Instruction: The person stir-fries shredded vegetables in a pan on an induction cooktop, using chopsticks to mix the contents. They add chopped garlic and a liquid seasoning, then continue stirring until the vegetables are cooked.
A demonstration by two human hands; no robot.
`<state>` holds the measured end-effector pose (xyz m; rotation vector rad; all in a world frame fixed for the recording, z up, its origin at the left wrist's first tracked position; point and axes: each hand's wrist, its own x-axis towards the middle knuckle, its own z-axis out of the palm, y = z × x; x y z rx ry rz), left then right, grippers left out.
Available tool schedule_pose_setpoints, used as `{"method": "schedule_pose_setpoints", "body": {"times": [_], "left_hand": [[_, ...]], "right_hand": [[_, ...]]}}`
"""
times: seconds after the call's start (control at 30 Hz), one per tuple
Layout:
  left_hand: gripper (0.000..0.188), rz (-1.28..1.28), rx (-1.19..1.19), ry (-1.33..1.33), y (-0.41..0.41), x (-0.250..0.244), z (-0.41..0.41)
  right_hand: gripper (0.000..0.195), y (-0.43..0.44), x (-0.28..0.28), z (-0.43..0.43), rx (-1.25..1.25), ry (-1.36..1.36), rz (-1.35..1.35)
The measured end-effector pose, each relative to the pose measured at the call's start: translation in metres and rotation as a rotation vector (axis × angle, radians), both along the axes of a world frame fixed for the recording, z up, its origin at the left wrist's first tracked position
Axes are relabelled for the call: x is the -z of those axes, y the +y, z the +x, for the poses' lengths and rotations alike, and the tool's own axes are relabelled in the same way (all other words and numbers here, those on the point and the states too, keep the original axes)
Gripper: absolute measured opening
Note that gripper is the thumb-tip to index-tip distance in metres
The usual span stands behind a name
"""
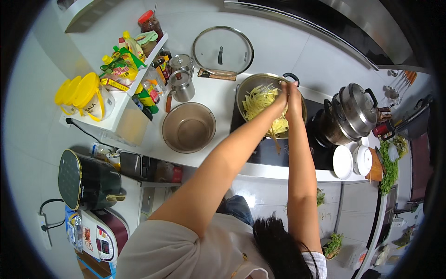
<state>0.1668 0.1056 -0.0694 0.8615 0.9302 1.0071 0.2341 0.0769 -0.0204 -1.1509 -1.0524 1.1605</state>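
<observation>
A wide two-handled pan [240, 104] on the black cooktop holds pale yellow shredded strips [260, 99] that look like potato. Over the pan's right part, near its far black handle [291, 76], my left hand [283, 96] and my right hand [294, 96] are close together, palms facing, with fingers pointing away from me. What lies between the palms, if anything, is hidden. A pair of wooden chopsticks [275, 139] leans over the pan's near rim, partly behind my left forearm.
An empty brown basin [189, 127] is left of the cooktop [268, 155]. A glass lid [223, 50] leans on the wall behind. Stacked steamer pots [357, 111] and white bowls [343, 162] stand at right. A seasoning shelf [139, 78] is at left.
</observation>
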Motion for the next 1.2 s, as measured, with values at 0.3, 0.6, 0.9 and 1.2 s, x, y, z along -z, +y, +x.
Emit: {"method": "schedule_pose_setpoints", "body": {"times": [0.3, 0.6, 0.9, 1.2], "left_hand": [[0.083, 0.280, -0.290, 0.245, -0.005, -0.046, 0.009], [0.058, 0.282, -0.257, -0.105, 0.001, -0.079, -0.098], [0.029, 0.072, -0.904, -0.069, -0.011, -0.007, -0.331], [0.027, -0.096, -0.869, 0.103, -0.064, 0.030, -0.417]], "right_hand": [[0.056, 0.024, 0.031, 0.007, 0.195, 0.010, 0.023], [0.053, 0.044, -0.005, -0.084, 0.092, -0.606, 0.294], [0.028, 0.111, 0.009, -0.335, -0.405, -0.475, 0.391], [0.036, 0.185, 0.088, -0.513, -0.635, -0.437, 0.414]]}}
